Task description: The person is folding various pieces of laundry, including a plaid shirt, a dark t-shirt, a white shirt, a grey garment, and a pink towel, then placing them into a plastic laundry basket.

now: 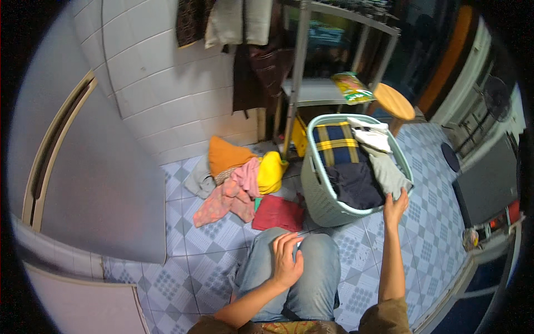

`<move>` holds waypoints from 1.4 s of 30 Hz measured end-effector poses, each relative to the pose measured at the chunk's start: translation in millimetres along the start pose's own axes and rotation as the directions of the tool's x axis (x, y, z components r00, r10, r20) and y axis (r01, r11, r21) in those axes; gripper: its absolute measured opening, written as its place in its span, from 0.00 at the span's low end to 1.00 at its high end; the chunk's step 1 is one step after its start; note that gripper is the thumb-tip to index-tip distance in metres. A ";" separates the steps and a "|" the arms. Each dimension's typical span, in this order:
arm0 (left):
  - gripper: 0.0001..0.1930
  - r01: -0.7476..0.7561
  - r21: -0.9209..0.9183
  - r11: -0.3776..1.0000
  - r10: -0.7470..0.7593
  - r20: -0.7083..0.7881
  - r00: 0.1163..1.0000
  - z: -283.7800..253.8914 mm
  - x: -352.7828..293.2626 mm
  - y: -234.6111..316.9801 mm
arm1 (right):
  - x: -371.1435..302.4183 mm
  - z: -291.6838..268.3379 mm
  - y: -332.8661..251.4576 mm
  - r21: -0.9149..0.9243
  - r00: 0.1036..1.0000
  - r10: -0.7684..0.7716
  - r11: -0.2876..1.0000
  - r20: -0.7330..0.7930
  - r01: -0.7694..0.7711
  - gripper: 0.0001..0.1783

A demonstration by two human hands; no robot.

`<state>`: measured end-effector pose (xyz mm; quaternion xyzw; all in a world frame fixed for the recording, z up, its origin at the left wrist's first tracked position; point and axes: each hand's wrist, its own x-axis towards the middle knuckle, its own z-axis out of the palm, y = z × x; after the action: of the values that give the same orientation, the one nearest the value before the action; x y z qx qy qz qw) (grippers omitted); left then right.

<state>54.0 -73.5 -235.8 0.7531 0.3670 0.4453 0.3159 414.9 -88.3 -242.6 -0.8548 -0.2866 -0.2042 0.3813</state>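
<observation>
A pale green laundry basket (328, 209) stands on the floor ahead of my knees, to the right. Folded in it are a navy and yellow plaid cloth (336, 139), a black garment (356, 183), a white garment (372, 139) and a light grey garment (389, 172). At the basket's near right rim, the fingers of my right hand (396, 207) close on the light grey garment's end. My left hand (288, 261) lies on my jeans at the knee, fingers stretched out, with nothing plainly in it.
Left of the basket lies a heap: an orange cloth (227, 155), a yellow cloth (271, 172), a pink patterned garment (225, 203) and a red folded cloth (278, 213). Behind stand a metal shelf (320, 92) and a wooden stool (395, 101). A grey fridge door (117, 183) flanks the left.
</observation>
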 end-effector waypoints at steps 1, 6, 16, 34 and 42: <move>0.18 0.018 -0.013 1.000 -0.019 -0.041 0.999 -5.5 6.2 -2.3 | -8.5 -1.0 -11.3 0.029 0.994 -0.080 0.997 0.074 0.078 0.26; 0.14 0.244 -0.104 0.964 -0.259 -0.159 0.953 -10.9 43.4 -84.5 | -27.4 12.6 -51.0 -0.080 0.958 -0.127 0.985 0.258 0.153 0.15; 0.22 0.331 0.521 0.786 -0.159 -0.347 0.924 -21.5 160.6 -323.5 | -28.9 7.3 -60.2 -0.143 0.959 -0.140 0.973 0.248 0.179 0.08; 0.15 0.413 0.307 0.857 -0.221 -0.505 0.834 -92.2 271.1 -377.6 | -29.0 14.3 -73.5 -0.138 0.962 -0.108 0.980 0.252 0.146 0.07; 0.09 0.002 -0.697 0.717 -0.103 -0.102 0.989 -195.4 353.4 -71.1 | -32.6 9.8 -67.6 -0.139 0.983 -0.088 0.984 0.164 0.111 0.10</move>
<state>-23.6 288.2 -59.0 0.5374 0.2147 0.5905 0.5625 347.9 -54.8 -231.1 -0.8785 -0.3425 -0.1759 0.2827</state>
